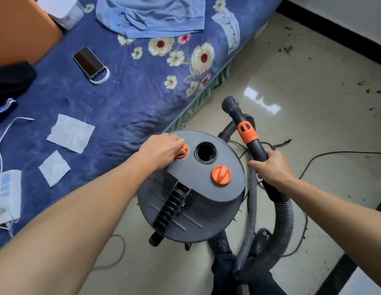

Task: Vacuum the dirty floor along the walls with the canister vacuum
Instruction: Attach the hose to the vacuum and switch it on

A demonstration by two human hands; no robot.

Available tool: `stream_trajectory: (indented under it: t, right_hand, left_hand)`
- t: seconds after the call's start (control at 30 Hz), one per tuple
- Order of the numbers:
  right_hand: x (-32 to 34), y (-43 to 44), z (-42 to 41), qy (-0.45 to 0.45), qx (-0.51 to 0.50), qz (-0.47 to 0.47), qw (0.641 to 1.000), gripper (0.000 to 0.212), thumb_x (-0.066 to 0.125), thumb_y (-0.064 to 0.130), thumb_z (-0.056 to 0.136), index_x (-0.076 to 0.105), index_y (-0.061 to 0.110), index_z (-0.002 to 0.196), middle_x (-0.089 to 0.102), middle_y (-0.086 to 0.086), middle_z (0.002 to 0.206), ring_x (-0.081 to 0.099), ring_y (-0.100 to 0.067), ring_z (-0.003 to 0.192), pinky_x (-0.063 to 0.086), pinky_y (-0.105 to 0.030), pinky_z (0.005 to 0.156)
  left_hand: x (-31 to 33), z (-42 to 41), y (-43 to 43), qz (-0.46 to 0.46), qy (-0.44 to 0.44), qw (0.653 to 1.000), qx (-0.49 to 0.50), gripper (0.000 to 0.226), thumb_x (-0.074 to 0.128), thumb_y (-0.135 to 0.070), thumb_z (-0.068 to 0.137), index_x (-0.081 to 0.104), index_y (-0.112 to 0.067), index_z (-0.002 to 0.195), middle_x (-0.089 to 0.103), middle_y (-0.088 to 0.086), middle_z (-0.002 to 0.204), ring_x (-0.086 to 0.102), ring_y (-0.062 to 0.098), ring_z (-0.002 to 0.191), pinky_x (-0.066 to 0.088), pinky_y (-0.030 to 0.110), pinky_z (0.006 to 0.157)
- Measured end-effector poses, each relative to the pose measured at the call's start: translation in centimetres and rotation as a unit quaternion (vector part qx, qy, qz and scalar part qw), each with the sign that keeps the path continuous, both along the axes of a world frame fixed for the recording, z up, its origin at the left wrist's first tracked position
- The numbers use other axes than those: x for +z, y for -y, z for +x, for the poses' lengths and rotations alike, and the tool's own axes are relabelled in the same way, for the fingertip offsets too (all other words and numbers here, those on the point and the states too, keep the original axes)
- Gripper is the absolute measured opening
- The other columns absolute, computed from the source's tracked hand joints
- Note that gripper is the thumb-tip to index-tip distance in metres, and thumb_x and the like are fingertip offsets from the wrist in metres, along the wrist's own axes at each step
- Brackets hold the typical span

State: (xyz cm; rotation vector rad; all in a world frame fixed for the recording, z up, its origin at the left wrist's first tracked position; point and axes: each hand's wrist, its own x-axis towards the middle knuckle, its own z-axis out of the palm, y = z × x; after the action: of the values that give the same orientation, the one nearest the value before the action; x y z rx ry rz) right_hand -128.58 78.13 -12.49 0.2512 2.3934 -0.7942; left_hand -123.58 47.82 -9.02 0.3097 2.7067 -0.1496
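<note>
On my far left a white power strip (8,188) lies at the left edge of the bed (121,99), with two white tissues (70,133) flat on the blue flowered sheet just right of it. A phone (88,61) lies further up, and a light blue garment (151,15) is crumpled near the bed's far edge. My left hand (162,149) reaches over the bed's near edge, fingers curled over an orange knob (183,152) on the lid of the canister vacuum (206,201). The vacuum stands on the floor (313,128), right against the bed's side. On its lid, right of the knob, I see a round open port (206,152) and a second orange knob (221,175). My right hand (272,167) grips the black wand handle (247,128) just beside the canister, and the ribbed hose (283,226) curves down from it. Dark dirt (288,48) is scattered on the floor along the black baseboard (334,37) at the right.
</note>
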Motion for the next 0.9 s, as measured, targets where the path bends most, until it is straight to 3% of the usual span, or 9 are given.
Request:
stream_trajectory:
  t: [0.4, 0.53, 0.63, 0.7, 0.8, 0.9]
  right_hand:
    - [-0.6, -0.9, -0.2, 0.003, 0.043, 0.013, 0.999, 0.022, 0.071, 0.033, 0.07, 0.062, 0.018, 0.083, 0.069, -0.008, 0.066, 0.069, -0.025, 0.061, 0.061, -0.042, 0.065]
    - [-0.6, -1.6, -0.2, 0.009, 0.026, 0.001, 1.0, 0.023, 0.072, 0.033, 0.07, 0.062, 0.018, 0.084, 0.07, -0.009, 0.069, 0.07, -0.026, 0.061, 0.061, -0.044, 0.064]
    - [-0.7, -2.6, -0.2, 0.014, -0.012, -0.02, 1.0, 0.026, 0.073, 0.034, 0.065, 0.062, 0.017, 0.081, 0.071, -0.012, 0.069, 0.07, -0.03, 0.062, 0.061, -0.046, 0.062]
    - [-0.9, -3.5, -0.3, 0.018, -0.034, -0.031, 0.999, 0.028, 0.074, 0.034, 0.064, 0.063, 0.015, 0.081, 0.07, -0.014, 0.068, 0.068, -0.031, 0.059, 0.059, -0.047, 0.06]
    - [-1.0, -5.0, -0.3, 0.029, -0.064, -0.053, 0.996, 0.027, 0.076, 0.028, 0.068, 0.062, 0.01, 0.083, 0.066, -0.014, 0.064, 0.06, -0.025, 0.05, 0.054, -0.038, 0.054]
    - [-1.2, -6.3, -0.3, 0.031, -0.09, -0.06, 0.994, 0.022, 0.076, 0.02, 0.074, 0.062, 0.007, 0.084, 0.065, -0.01, 0.062, 0.06, -0.022, 0.048, 0.049, -0.031, 0.051]
  left_hand:
    - [0.6, -1.0, 1.1, -0.028, 0.018, 0.992, -0.122, 0.012, 0.04, -0.024, 0.1, 0.048, -0.016, 0.104, 0.049, 0.003, 0.103, 0.05, 0.025, 0.091, 0.034, 0.035, 0.056]
    - [0.4, 0.8, -0.5, 0.016, -0.138, 0.987, -0.08, 0.018, 0.065, -0.022, 0.084, 0.05, -0.013, 0.082, 0.052, 0.009, 0.08, 0.053, 0.03, 0.069, 0.036, 0.033, 0.044]
    - [1.0, 3.3, -6.2, 0.095, -0.203, 0.974, 0.034, 0.027, 0.047, -0.037, 0.088, 0.052, -0.013, 0.076, 0.053, 0.009, 0.076, 0.055, 0.029, 0.068, 0.04, 0.034, 0.046]
    - [1.9, 4.5, -11.1, 0.11, -0.16, 0.976, 0.097, 0.04, 0.04, -0.045, 0.091, 0.057, -0.014, 0.074, 0.057, 0.007, 0.076, 0.059, 0.029, 0.07, 0.038, 0.033, 0.048]
    - [2.2, 5.0, -15.0, 0.051, -0.001, 0.978, 0.201, 0.049, 0.028, -0.05, 0.1, 0.06, -0.013, 0.099, 0.067, 0.009, 0.095, 0.064, 0.033, 0.09, 0.032, 0.035, 0.062]
    - [2.3, 4.8, -15.4, 0.008, 0.029, 0.974, 0.226, 0.044, 0.024, -0.041, 0.104, 0.057, -0.012, 0.109, 0.068, 0.011, 0.102, 0.064, 0.034, 0.096, 0.032, 0.034, 0.066]
